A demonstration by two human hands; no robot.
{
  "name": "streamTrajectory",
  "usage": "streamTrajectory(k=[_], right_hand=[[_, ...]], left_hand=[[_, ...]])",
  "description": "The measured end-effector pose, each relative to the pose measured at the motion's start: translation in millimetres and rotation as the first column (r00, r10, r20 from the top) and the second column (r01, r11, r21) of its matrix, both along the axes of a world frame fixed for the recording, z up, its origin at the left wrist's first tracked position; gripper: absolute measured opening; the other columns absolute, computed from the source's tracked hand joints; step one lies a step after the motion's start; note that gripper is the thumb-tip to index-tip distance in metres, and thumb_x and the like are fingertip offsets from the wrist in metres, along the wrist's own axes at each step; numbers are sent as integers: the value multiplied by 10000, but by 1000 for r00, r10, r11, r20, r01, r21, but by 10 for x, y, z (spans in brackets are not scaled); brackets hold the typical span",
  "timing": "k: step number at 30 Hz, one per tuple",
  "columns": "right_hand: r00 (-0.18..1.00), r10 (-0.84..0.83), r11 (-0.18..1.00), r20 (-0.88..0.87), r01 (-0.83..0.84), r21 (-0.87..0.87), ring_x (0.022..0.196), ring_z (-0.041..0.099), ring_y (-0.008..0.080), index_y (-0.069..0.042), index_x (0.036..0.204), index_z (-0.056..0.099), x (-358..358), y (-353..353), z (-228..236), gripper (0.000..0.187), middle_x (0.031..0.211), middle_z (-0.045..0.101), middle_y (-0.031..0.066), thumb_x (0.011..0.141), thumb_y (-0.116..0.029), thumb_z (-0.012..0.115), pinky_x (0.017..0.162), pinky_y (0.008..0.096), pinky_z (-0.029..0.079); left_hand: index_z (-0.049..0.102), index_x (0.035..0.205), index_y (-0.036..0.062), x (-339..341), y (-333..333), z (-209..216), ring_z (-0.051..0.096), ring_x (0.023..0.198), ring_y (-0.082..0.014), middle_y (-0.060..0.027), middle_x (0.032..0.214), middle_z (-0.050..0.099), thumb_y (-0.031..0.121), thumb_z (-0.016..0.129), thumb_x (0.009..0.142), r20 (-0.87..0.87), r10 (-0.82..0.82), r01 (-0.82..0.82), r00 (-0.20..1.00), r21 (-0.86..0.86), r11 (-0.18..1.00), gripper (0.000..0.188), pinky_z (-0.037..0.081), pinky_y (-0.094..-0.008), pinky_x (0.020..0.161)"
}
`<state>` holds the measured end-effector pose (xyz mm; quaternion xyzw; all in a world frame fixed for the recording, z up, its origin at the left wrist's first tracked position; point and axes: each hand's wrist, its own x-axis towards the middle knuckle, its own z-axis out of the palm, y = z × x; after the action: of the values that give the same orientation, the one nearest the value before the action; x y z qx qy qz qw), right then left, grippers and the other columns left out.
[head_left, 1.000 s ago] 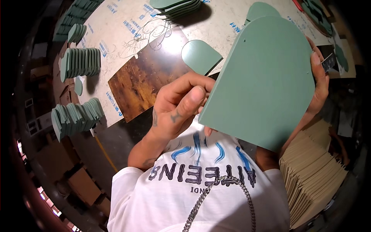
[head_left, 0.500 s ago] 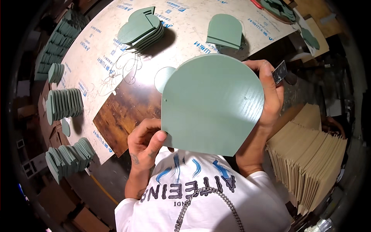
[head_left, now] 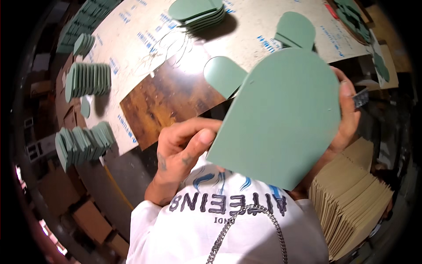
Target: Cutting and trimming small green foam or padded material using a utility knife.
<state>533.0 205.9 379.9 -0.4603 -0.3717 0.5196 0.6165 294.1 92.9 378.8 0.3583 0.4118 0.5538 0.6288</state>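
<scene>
A large pale green panel (head_left: 277,119), rounded at the top and straight along its lower edge, is held up tilted in front of my chest. My left hand (head_left: 182,147) pinches its lower left edge between thumb and fingers. Around its right edge wraps my right hand (head_left: 348,110), with most of the fingers hidden behind the panel. A small dark flat piece (head_left: 361,98) with pale marks sticks out beside the right hand; what it is I cannot make out. Behind the panel, a smaller rounded green panel (head_left: 224,75) lies by a brown wood-patterned board (head_left: 169,108).
On the pale table (head_left: 132,57) stand a stack of green panels (head_left: 198,15), a green piece with a straight band (head_left: 296,31), and rows of green pieces (head_left: 88,79) along the left. A tall pile of tan sheets (head_left: 351,193) stands at my right.
The held panel has tilted, its lower right corner dropping, and shifted right in view with both hands. The table has shifted in the picture, showing more of the smaller panel behind.
</scene>
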Motion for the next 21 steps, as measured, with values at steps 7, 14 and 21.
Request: streamTrajectory(k=[7,14,21], right_hand=[[998,58,998,-15,-58,30,1055,636,198,7,1257,607,161,126,-83,408,1170,674,137,1069,-313,437,936,321,498],[798,-346,907,493,151,392,758,635,118,55,1184,648,-145,280,-452,297,1015,728,161,1020,-193,639,639,237,496],[920,377,921,-106,-359,151,522,483,26,102,1249,606,-324,-261,-112,373,921,744,142,996,-168,657,486,183,377]], left_hand=[[598,1316,-121,78,-21,135,711,1011,-235,-216,1137,718,119,767,920,216,-10,25,976,-66,997,493,570,-353,909],[596,1336,-76,455,133,75,656,1135,-216,-175,1246,692,34,727,930,-192,207,-203,959,39,978,440,525,-371,976],[737,1198,86,264,432,93,695,1166,-276,-97,1214,745,182,707,900,-719,695,288,-24,661,693,315,406,-442,1127]])
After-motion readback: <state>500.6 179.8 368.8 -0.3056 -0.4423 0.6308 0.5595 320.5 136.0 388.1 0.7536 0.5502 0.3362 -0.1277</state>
